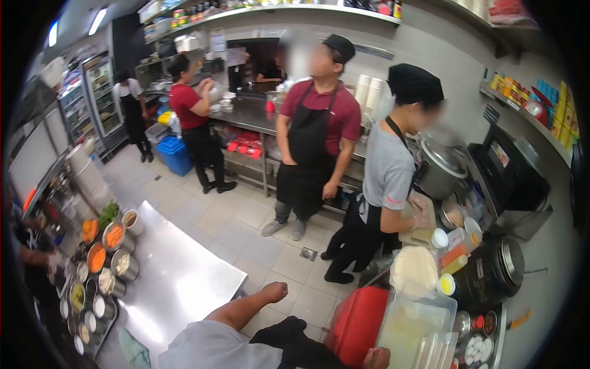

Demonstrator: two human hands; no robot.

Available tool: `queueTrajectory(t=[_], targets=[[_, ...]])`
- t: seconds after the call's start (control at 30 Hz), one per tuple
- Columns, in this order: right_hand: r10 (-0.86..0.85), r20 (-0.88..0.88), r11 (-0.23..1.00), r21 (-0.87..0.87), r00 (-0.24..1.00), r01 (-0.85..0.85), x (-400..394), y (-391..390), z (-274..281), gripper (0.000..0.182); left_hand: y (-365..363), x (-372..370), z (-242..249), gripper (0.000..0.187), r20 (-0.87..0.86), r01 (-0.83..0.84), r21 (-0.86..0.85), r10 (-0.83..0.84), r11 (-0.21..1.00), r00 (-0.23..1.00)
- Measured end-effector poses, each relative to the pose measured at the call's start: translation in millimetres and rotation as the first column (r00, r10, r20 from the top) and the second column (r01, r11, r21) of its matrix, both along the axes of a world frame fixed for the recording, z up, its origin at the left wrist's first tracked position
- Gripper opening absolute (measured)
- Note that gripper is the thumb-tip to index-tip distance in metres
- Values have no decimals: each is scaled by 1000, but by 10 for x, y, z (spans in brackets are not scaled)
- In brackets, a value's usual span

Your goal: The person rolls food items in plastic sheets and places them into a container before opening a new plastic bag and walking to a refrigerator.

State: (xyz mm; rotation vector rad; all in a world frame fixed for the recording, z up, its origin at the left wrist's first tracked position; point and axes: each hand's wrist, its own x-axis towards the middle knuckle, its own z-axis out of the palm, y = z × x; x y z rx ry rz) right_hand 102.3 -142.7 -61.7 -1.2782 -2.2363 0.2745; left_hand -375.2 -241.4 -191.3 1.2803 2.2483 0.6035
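Note:
My left hand (pixel 275 292) is held out over the tiled floor, its fingers curled into a loose fist with nothing visible in it. The steel worktable (pixel 184 261) lies to its left. At the bottom edge, my right hand (pixel 376 358) is closed and partly cut off by the frame; whether it holds anything is hidden. Beside it are a red box (pixel 358 323) and a pale cutting board (pixel 402 332). A clear plastic container (pixel 439 317) sits just past the board.
Steel pots of cut vegetables (pixel 114 237) crowd the left worktable. A co-worker in grey (pixel 387 166) bends over the right counter, gloved hands at a board. Another co-worker (pixel 316 123) stands ahead in the aisle. A rice cooker (pixel 488 270) and a tray of eggs (pixel 478 349) are at right.

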Motion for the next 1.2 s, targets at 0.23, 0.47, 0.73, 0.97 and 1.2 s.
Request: queueTrajectory(t=[0.23, 0.47, 0.73, 0.97, 1.2], targets=[[97, -77, 995, -7, 992, -98, -112, 8, 124, 10, -1009, 327, 950, 33, -235, -491, 219, 534, 843, 812], [115, -11, 967, 232, 993, -109, -64, 58, -28, 18, -2056, 311, 972, 40, -388, -539, 140, 547, 831, 742], [-32, 272, 930, 361, 962, -71, -40, 153, -295, 36, -2083, 306, 974, 39, -327, -538, 117, 544, 835, 773], [-53, 182, 921, 389, 982, -22, 40, 101, -285, 44, -2161, 307, 982, 38, -247, -536, 231, 582, 812, 775], [59, -5, 951, 306, 998, -55, -5, 295, -550, 50, -2123, 226, 1030, 38, -223, -546, 204, 582, 813, 782]])
